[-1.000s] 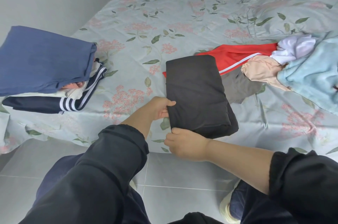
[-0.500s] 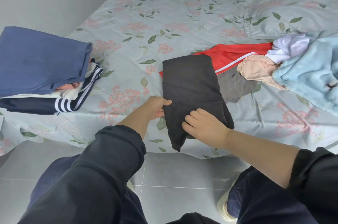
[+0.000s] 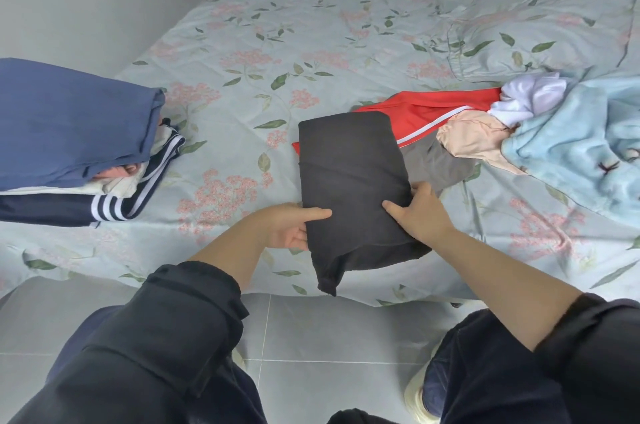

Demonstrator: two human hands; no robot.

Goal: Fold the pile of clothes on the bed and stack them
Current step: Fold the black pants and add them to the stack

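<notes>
Floral bed [image 3: 311,53]: folded stack [image 3: 69,125] left of the left hand [image 3: 291,226], black garment [image 3: 349,174] under the right hand [image 3: 422,215], loose clothes [image 3: 478,136] beyond

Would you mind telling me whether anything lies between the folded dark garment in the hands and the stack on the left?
Nothing visible does. Only bare floral bedsheet lies between the dark garment, gripped by the left hand and right hand, and the stack topped by a blue piece.
</notes>
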